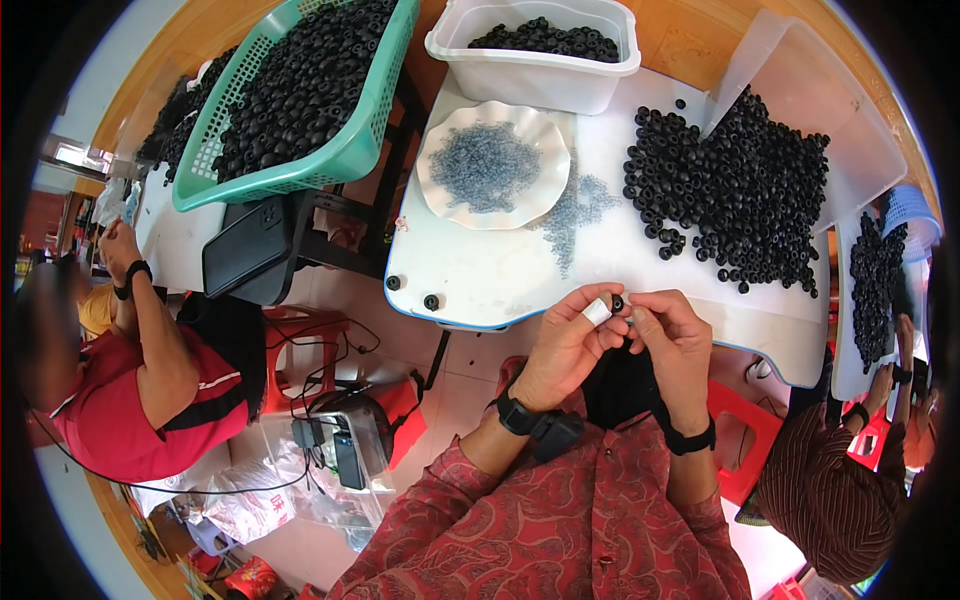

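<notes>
My left hand (570,340) and my right hand (672,335) meet at the near edge of the white table (500,270). Between their fingertips sits a small black ring-shaped part (617,302). The left index finger wears white tape. Both wrists carry black bands. A large heap of black rings (740,190) lies on the table just beyond my hands. A white scalloped plate (493,165) holds several small grey-blue rings, and more of them spill to its right.
A white tub (535,70) of black rings stands at the back. A green basket (300,100) full of them sits at left, a black phone (247,245) below it. Other people sit at left and right. Two loose rings (412,292) lie near the table edge.
</notes>
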Tool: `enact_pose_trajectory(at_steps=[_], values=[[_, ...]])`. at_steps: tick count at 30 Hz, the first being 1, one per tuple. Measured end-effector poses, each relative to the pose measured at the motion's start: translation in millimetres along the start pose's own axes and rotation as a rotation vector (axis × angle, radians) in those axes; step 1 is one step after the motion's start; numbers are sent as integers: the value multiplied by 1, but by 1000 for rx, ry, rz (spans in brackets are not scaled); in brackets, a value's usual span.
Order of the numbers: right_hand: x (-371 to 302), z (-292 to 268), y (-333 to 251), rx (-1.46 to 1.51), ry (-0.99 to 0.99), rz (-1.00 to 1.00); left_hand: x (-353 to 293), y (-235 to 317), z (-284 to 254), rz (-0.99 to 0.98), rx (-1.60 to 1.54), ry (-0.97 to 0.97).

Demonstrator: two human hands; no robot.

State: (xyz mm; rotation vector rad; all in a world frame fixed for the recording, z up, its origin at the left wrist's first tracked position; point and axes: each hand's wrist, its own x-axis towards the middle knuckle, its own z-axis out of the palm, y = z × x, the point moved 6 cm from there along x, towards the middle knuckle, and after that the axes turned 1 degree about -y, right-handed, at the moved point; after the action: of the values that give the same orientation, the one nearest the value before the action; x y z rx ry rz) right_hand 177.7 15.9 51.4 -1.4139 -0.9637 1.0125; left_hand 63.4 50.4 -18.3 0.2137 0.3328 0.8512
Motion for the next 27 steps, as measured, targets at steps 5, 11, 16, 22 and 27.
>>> enact_pose_trajectory(at_steps=[5,11,16,22,27], values=[[-5,7,-16,-385,41,-214,-2,1,0,15,61,39],[-9,14,-25,-537,25,-352,-2,2,-3,42,69,59],[-10,19,-33,-664,6,-445,-2,2,-3,19,157,24],[0,0,-4,-202,17,-99,-1,-4,-5,-2,31,-16],[5,-4,7,68,-38,35,0,0,-3,4,-28,-29]])
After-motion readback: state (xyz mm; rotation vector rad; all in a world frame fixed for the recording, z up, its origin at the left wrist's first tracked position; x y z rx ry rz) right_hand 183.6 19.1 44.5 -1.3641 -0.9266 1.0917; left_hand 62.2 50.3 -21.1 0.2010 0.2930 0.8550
